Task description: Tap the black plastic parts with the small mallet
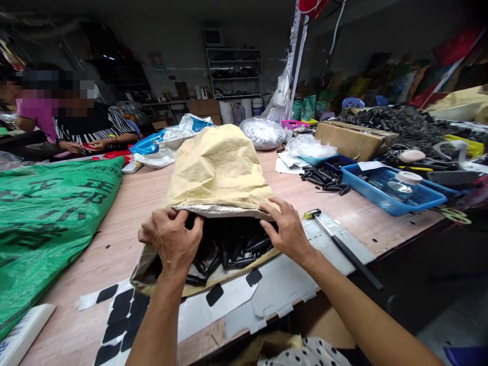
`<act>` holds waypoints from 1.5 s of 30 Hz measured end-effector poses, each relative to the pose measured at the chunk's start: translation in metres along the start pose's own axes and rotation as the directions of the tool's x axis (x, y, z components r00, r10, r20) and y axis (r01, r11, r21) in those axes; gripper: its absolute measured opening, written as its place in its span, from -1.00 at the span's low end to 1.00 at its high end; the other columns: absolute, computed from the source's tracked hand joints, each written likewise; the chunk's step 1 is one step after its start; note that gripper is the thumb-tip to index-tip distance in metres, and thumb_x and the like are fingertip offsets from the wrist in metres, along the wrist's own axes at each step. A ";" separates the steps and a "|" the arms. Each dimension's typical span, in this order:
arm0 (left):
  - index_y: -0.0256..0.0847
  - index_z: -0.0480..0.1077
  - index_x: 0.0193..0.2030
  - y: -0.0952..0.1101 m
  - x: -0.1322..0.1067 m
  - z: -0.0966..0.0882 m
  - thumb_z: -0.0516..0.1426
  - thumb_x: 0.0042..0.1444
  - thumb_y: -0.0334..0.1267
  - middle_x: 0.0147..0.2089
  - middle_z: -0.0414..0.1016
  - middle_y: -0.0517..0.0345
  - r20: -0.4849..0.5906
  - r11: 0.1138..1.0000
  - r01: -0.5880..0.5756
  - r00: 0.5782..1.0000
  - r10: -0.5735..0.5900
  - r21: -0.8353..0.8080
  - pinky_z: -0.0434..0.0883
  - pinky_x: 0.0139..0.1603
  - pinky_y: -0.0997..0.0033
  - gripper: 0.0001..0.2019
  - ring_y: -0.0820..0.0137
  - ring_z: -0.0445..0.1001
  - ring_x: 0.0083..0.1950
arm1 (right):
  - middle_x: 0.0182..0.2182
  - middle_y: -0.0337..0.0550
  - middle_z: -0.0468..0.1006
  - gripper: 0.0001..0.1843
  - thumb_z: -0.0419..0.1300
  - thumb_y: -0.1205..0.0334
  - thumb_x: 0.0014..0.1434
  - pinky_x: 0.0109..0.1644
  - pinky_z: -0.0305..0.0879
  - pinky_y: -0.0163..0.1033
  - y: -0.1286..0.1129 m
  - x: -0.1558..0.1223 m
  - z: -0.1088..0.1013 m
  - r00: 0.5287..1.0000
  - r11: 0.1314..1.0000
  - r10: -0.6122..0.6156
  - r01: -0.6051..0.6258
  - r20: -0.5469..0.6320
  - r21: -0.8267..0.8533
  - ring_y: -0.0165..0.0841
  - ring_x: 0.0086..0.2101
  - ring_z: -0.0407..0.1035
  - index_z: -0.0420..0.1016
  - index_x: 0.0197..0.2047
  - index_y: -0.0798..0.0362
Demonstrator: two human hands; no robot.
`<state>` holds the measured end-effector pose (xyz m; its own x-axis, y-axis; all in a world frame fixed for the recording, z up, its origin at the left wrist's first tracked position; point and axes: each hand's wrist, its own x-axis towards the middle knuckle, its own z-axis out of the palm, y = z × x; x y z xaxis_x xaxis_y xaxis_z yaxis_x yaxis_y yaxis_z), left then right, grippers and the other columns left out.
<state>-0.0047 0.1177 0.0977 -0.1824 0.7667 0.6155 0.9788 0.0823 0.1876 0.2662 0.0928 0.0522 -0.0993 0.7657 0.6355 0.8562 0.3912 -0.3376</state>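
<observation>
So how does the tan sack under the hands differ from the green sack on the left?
The tan sack is plain paper, bulging, its mouth held open by the left hand and right hand, showing black parts inside. The green sack is printed, lies flatter, untouched. Both rest on the wooden table.

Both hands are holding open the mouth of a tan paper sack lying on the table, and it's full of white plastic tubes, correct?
Not quite. In the head view, the left hand and right hand do hold open the mouth of the tan paper sack lying on the table, but the tubes inside are black, not white.
</observation>
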 end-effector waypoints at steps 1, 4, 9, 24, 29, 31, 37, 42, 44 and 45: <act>-0.12 0.58 -0.26 -0.001 0.004 0.004 0.14 0.22 0.06 0.12 0.33 -0.15 -0.007 1.000 0.002 1.000 -0.002 0.001 0.20 0.22 -0.22 -0.68 -0.12 0.24 0.22 | 0.32 0.00 0.28 -0.50 0.14 0.09 0.33 0.31 0.19 0.08 0.000 -0.010 0.001 1.000 0.999 -0.004 0.004 -0.007 -0.045 -0.05 0.27 0.19 0.38 0.32 -0.12; -0.09 0.59 -0.09 -0.006 0.015 0.022 0.10 0.27 0.05 0.32 0.19 -0.14 0.051 0.999 -0.046 0.998 0.047 -0.018 0.09 0.34 -0.27 -0.66 -0.10 0.15 0.36 | 0.41 -0.02 0.14 -0.45 0.09 0.04 0.37 0.36 0.09 0.15 0.003 -0.030 0.013 0.999 0.988 0.050 -0.049 0.006 -0.146 0.00 0.36 0.05 0.28 0.40 -0.17; -0.09 0.57 0.05 -0.014 0.030 0.058 0.03 0.32 0.01 0.38 0.20 -0.17 0.200 0.996 -0.080 0.976 0.088 -0.049 0.02 0.38 -0.36 -0.61 -0.07 0.20 0.37 | 0.37 -0.01 0.21 -0.43 0.01 0.01 0.42 0.33 0.12 0.14 0.013 -0.032 0.038 0.990 0.977 0.129 -0.116 0.061 -0.181 -0.04 0.34 0.07 0.18 0.45 -0.17; -0.01 0.60 0.02 -0.006 0.079 0.098 0.05 0.29 0.04 0.34 0.34 -0.07 0.265 0.995 -0.028 0.963 0.051 -0.091 0.09 0.35 -0.31 -0.62 -0.08 0.21 0.37 | 0.34 0.03 0.26 -0.41 0.05 -0.02 0.38 0.25 0.16 0.14 0.020 0.005 0.068 0.994 0.974 0.112 -0.107 0.013 -0.199 0.02 0.30 0.09 0.21 0.43 -0.16; -0.02 0.62 -0.02 -0.012 0.088 0.100 0.09 0.24 -0.01 0.33 0.35 -0.06 0.299 0.991 -0.019 0.953 0.058 -0.135 0.11 0.37 -0.30 -0.66 -0.08 0.25 0.36 | 0.31 -0.01 0.30 -0.44 0.04 -0.01 0.39 0.24 0.17 0.09 0.024 0.014 0.073 0.993 0.976 0.115 -0.112 0.006 -0.187 -0.04 0.29 0.13 0.23 0.42 -0.18; -0.02 0.64 -0.03 -0.018 0.088 0.097 0.13 0.20 -0.09 0.30 0.39 -0.03 0.298 0.983 -0.039 0.950 0.092 -0.180 0.16 0.37 -0.22 -0.69 -0.05 0.30 0.34 | 0.31 -0.01 0.31 -0.45 0.03 -0.01 0.40 0.24 0.17 0.09 0.024 0.013 0.072 0.993 0.976 0.121 -0.117 0.012 -0.183 -0.05 0.28 0.14 0.24 0.41 -0.17; -0.11 0.64 0.00 -0.032 0.078 0.071 0.13 0.17 -0.22 0.24 0.51 0.03 0.212 0.950 -0.068 0.968 0.137 -0.303 0.29 0.36 0.15 -0.67 0.14 0.39 0.30 | 0.29 -0.01 0.33 -0.46 0.02 0.00 0.40 0.25 0.16 0.09 0.028 0.009 0.068 0.993 0.980 0.121 -0.116 0.018 -0.161 -0.07 0.26 0.16 0.26 0.40 -0.16; -0.17 0.62 -0.02 -0.027 0.047 0.030 0.12 0.20 -0.21 0.14 0.55 -0.02 0.059 0.939 -0.074 0.993 0.100 -0.337 0.26 0.37 0.20 -0.69 0.18 0.44 0.24 | 0.32 -0.03 0.31 -0.47 -0.02 -0.02 0.41 0.31 0.06 0.25 0.032 0.003 0.057 0.988 0.972 0.148 -0.136 0.049 -0.193 -0.01 0.32 0.09 0.27 0.39 -0.20; -0.17 0.61 -0.04 -0.022 0.027 0.014 0.10 0.23 -0.20 0.03 0.58 -0.01 -0.007 0.938 -0.057 0.998 0.058 -0.343 0.29 0.33 0.22 -0.71 0.20 0.48 0.16 | 0.35 -0.05 0.27 -0.48 -0.04 -0.03 0.41 0.33 0.03 0.30 0.033 -0.002 0.046 0.985 0.970 0.163 -0.150 0.053 -0.191 0.02 0.36 0.04 0.28 0.38 -0.20; -0.16 0.61 -0.08 -0.020 0.016 0.008 0.10 0.24 -0.20 -0.03 0.59 0.02 -0.017 0.938 -0.042 0.999 0.038 -0.344 0.32 0.28 0.24 -0.73 0.21 0.50 0.10 | 0.37 -0.06 0.25 -0.48 -0.05 -0.04 0.41 0.33 0.02 0.31 0.033 -0.006 0.040 0.983 0.968 0.175 -0.163 0.052 -0.190 0.02 0.37 0.02 0.29 0.37 -0.20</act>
<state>-0.0263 0.1332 0.0976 -0.1466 0.7584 0.6351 0.8936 -0.1739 0.4139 0.2753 0.1218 0.0098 0.0260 0.8480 0.5294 0.9414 0.1574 -0.2984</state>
